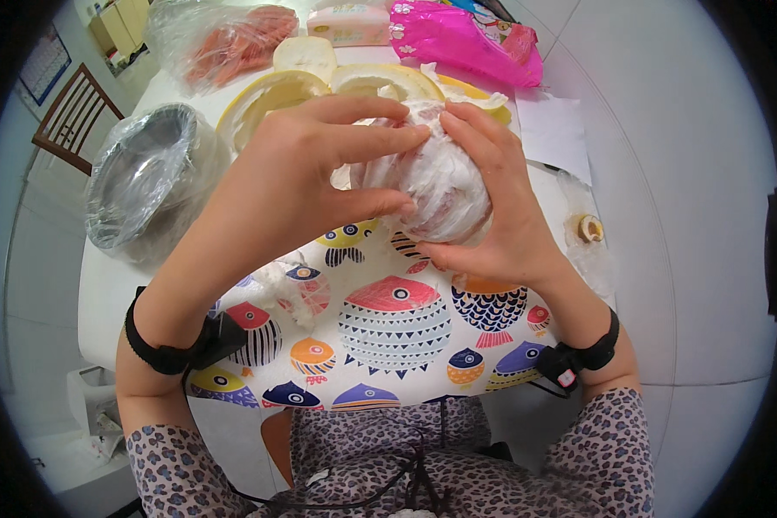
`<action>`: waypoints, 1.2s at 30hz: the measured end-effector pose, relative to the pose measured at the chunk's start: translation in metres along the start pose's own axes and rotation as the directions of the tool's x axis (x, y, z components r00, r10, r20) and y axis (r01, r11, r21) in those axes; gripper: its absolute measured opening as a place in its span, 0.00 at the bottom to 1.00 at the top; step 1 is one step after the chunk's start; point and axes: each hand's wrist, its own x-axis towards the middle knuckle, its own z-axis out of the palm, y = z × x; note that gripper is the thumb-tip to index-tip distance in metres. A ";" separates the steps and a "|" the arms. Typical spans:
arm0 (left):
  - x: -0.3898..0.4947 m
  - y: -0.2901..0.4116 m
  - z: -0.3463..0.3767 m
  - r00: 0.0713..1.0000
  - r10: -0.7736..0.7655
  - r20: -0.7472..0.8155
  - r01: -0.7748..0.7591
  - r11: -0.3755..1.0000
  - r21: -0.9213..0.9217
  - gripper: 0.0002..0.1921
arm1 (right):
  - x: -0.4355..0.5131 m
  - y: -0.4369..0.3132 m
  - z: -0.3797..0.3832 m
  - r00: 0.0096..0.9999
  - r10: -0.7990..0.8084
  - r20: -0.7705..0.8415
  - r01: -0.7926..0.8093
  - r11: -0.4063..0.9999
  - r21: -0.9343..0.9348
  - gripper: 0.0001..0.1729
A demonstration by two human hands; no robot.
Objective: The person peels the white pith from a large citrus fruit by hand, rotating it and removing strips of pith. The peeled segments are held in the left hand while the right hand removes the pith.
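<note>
A peeled pomelo [443,188], still coated in white pith with pinkish flesh showing through, is held above the fish-print mat [395,327]. My right hand [502,194] cups its right side, fingers over the top and thumb underneath. From the left, my left hand [324,155] grips it, with fingertips on the upper pith and thumb against the near face. Behind my hands lie pieces of thick yellow pomelo rind [272,97], hollow sides showing. Loose shreds of white pith [291,291] are scattered on the mat below my left wrist.
At left stands a metal bowl wrapped in clear plastic [146,175]. An orange-red item in a plastic bag [239,48], a tissue pack [349,24] and a pink package [466,42] line the back. A small brown ring-shaped piece [590,228] rests on plastic at right.
</note>
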 end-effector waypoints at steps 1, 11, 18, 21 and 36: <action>0.000 0.001 0.000 1.000 -0.015 0.004 0.015 1.000 0.025 0.25 | 0.000 0.000 0.000 1.000 0.001 -0.006 -0.001 1.000 0.003 0.60; -0.001 0.011 -0.007 0.998 0.025 0.058 -0.033 0.989 0.146 0.27 | -0.009 0.004 -0.004 0.999 -0.031 0.017 0.031 0.999 0.013 0.60; 0.001 0.020 -0.008 0.997 0.044 0.056 -0.053 0.983 0.174 0.24 | -0.008 0.002 -0.003 0.998 -0.058 0.000 0.058 0.998 0.004 0.56; 0.000 0.026 -0.012 0.996 0.048 0.070 -0.063 0.972 0.226 0.22 | -0.007 -0.001 -0.004 0.998 -0.069 0.008 0.069 0.997 -0.034 0.56; -0.008 0.048 -0.004 0.996 0.052 0.078 -0.086 0.844 0.529 0.20 | -0.003 -0.011 -0.005 0.995 -0.099 0.032 0.102 0.985 -0.137 0.53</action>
